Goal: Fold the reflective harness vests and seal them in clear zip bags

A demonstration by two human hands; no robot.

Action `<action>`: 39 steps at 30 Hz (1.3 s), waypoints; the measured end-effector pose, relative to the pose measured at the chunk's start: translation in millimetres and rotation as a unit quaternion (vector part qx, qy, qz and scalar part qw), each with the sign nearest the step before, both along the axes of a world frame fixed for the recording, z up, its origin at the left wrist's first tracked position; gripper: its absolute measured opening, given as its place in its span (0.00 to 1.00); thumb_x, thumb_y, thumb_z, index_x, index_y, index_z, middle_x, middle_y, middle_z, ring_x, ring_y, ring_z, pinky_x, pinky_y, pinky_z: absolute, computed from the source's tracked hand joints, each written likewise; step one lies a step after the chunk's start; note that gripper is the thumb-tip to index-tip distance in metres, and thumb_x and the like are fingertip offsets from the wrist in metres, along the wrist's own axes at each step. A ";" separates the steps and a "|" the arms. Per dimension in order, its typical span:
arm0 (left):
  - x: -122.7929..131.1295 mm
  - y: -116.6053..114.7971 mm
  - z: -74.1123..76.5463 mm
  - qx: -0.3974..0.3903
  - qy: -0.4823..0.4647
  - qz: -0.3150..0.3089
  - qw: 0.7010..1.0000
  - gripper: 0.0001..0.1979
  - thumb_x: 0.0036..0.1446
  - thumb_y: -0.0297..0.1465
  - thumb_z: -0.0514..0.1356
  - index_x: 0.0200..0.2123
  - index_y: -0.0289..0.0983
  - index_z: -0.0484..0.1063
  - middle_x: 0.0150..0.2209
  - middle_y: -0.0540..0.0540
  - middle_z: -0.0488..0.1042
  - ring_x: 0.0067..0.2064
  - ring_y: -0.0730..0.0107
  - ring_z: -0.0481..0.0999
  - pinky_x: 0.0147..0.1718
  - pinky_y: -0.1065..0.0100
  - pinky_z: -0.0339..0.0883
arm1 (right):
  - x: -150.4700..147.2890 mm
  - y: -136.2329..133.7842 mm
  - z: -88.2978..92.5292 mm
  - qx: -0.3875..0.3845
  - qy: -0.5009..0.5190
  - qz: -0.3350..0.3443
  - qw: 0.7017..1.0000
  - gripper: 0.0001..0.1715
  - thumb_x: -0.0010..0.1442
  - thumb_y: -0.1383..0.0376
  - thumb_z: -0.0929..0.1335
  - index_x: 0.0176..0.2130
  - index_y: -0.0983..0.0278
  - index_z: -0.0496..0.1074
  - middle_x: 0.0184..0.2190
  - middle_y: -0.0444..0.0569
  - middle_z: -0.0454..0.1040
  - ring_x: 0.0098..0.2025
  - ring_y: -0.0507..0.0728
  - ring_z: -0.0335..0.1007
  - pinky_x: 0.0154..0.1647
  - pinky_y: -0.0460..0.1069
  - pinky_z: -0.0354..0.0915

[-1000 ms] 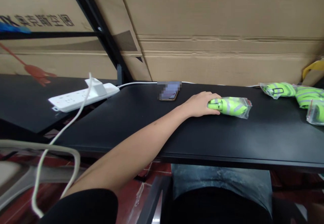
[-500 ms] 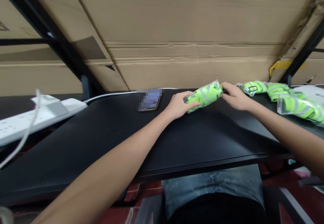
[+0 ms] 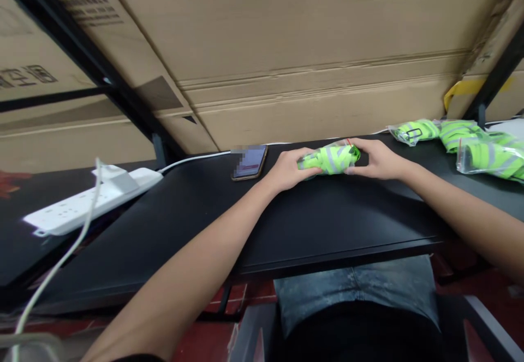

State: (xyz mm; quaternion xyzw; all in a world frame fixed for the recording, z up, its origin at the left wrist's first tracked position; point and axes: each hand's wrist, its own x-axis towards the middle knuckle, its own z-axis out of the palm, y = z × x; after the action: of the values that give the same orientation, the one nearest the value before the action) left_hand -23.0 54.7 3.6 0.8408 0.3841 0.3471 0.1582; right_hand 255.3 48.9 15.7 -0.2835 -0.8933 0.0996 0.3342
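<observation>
A black table (image 3: 347, 223) is being backed by tall brown cardboard (image 3: 307, 34), and a red floor (image 3: 204, 343) is showing below. Near the middle of the table, a bright green bundle (image 3: 329, 160) with silvery stripes is being held in a clear bag by two hands. Whether it is resting on the table or being lifted a tiny bit cannot be told. Its left end is being wrapped by the left hand (image 3: 289, 169), which is being kept nearly closed, with the thumb along the near side. Its right end is being held by the right hand (image 3: 376, 158), with the fingers on the far side and the thumb on the near side, and a small gap is being left between the bundle and the palm. A phone (image 3: 251, 162) is lying just left of the left hand, and part of its screen is being hidden by blurry squares. More green bundles (image 3: 493, 158) in clear bags are lying close together at the right, apart from the right hand. Far to the left, a white power strip (image 3: 77, 203) is being filled at one end by a white plug (image 3: 117, 179), and a white cord (image 3: 88, 214) is hanging down from there.
</observation>
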 end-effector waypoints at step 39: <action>-18.0 30.8 -9.3 0.025 0.102 0.031 0.994 0.09 0.58 0.28 0.59 0.43 0.39 0.74 0.41 0.45 0.80 0.43 0.61 0.78 0.47 0.59 0.69 | 29.5 2.4 25.3 -0.285 -0.083 -0.083 0.951 0.21 0.52 0.48 0.74 0.27 0.62 0.72 0.17 0.42 0.70 0.16 0.51 0.64 0.17 0.47 0.59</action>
State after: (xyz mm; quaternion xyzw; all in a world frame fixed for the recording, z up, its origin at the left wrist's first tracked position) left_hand -41.0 85.6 -5.7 0.8631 0.4158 0.2733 0.0862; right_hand 284.9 51.3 41.0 -0.4473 -0.8258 0.2978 0.1712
